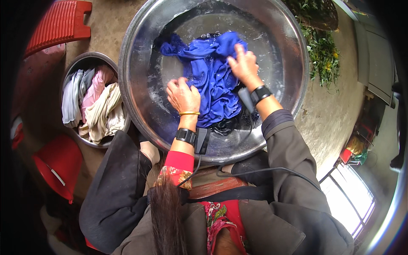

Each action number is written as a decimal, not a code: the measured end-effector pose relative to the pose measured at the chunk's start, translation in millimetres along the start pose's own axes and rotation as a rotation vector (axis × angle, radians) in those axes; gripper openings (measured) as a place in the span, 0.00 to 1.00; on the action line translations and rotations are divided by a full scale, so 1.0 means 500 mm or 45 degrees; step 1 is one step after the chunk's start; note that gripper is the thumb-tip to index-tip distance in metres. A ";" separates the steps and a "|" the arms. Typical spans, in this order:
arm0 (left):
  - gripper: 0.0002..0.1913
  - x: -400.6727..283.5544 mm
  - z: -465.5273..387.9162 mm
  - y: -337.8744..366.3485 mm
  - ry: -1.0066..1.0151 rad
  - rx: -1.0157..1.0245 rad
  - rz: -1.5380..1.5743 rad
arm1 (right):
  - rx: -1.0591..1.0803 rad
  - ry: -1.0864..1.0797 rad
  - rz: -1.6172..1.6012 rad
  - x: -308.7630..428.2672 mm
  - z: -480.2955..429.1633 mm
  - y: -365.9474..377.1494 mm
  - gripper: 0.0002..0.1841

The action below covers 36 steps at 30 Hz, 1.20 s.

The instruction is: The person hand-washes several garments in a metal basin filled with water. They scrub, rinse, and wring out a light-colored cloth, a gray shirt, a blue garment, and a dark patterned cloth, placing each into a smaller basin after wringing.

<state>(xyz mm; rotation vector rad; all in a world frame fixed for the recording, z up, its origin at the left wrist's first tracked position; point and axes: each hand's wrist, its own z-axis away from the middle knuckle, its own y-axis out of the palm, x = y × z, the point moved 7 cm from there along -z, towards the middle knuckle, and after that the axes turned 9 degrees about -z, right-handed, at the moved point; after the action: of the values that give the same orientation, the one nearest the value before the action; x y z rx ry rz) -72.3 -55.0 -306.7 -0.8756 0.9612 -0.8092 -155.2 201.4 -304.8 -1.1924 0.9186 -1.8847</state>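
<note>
A wet blue garment [212, 86] lies bunched and twisted in shallow water in a large, round stainless steel basin [137, 105]. My left hand [184, 97] is at the garment's left edge, fingers curled; whether it pinches any cloth is hard to see. At the upper right of the garment, my right hand [244, 67] rests against the fabric with its fingers spread, slightly blurred. Some dark cloth [223, 127] shows under the near end of the blue garment. Both wrists wear black straps with small grey devices, and a gold bangle [189, 113] circles the left wrist.
Left of the basin, a smaller metal basin [65, 127] holds grey, pink and cream clothes [98, 102]. A red plastic washboard [60, 25] and a red dustpan-like object [59, 167] lie farther left. Leafy plants [323, 59] lie at right. A cable [271, 170] crosses my lap.
</note>
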 end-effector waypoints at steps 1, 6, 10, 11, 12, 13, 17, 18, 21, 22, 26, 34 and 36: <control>0.27 0.006 -0.006 -0.017 -0.024 -0.149 0.052 | 0.134 -0.231 0.175 0.032 0.026 0.034 0.27; 0.33 -0.031 -0.050 -0.049 0.363 -0.439 0.276 | 0.247 -0.358 0.509 0.033 0.026 0.036 0.23; 0.47 -0.068 -0.072 0.062 0.075 0.284 0.809 | 0.233 -0.033 0.031 0.057 0.030 0.034 0.23; 0.44 -0.064 -0.071 0.091 -0.142 0.445 1.012 | 0.294 -0.175 -0.150 0.091 0.051 0.045 0.20; 0.41 -0.053 -0.068 0.106 -0.371 0.476 1.377 | 0.391 -0.196 -0.291 0.107 0.076 0.052 0.19; 0.37 -0.060 -0.063 0.120 -0.490 0.548 1.772 | 0.481 -0.286 -0.497 0.131 0.105 0.056 0.20; 0.32 -0.054 -0.047 0.116 -0.411 0.599 2.048 | 0.445 -0.514 -0.792 0.182 0.195 0.037 0.19; 0.30 -0.038 -0.032 0.123 -0.535 0.565 1.901 | 0.405 -0.471 -0.744 0.183 0.195 0.045 0.20; 0.20 -0.027 0.013 0.133 -0.704 0.738 1.684 | 0.159 -0.457 -0.477 0.193 0.164 0.064 0.23; 0.17 -0.038 0.019 0.123 -0.704 0.633 1.922 | 0.209 -0.270 -0.349 0.169 0.133 0.082 0.24; 0.16 -0.026 -0.023 0.050 -0.275 0.410 1.721 | 0.453 -0.190 -0.706 0.087 0.041 0.075 0.24; 0.25 0.076 -0.047 0.034 0.051 0.396 0.015 | 0.077 0.274 -0.044 -0.176 0.094 0.017 0.50; 0.24 0.069 -0.027 0.048 0.079 0.388 -0.166 | 0.174 0.372 -0.300 -0.171 0.104 0.090 0.47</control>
<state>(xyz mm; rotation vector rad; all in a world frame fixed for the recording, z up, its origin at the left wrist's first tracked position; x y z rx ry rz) -68.3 -78.6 -343.9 -0.6564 0.8131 -1.0688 -71.0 242.0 -362.2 -0.9951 0.8108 -2.3171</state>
